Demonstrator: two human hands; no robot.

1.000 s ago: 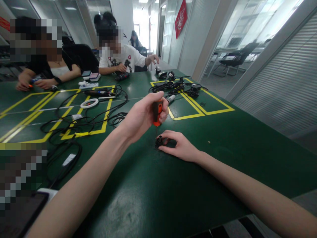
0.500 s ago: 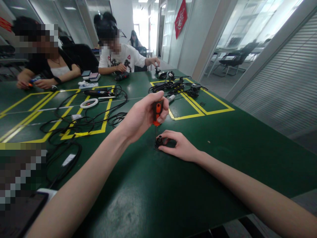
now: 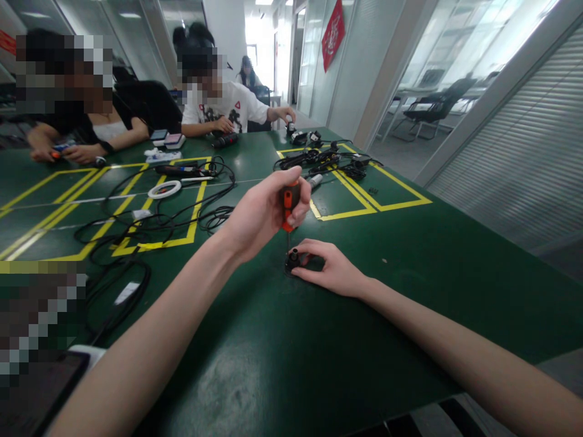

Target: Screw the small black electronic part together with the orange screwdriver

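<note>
My left hand (image 3: 268, 203) is wrapped round the orange-and-black handle of a screwdriver (image 3: 288, 212), held upright. Its thin shaft points straight down at a small black round part (image 3: 292, 261) with a short raised tube, lying on the green table. Whether the tip sits in a screw is too small to tell. From the right, my right hand (image 3: 330, 267) grips that black part between thumb and fingers, its wrist low over the table top.
Looped black cables (image 3: 136, 224) and a white ring (image 3: 164, 190) lie to the left. Beyond my hands are a grey cylinder (image 3: 315, 181) and a heap of black cables (image 3: 314, 159) inside yellow tape. Two people sit across the green table (image 3: 410, 291); a phone-like device (image 3: 54, 388) lies near left.
The screwdriver handle has turned slightly in my left hand, its orange marks shifting to the left. My right hand and the black part stay in place.
</note>
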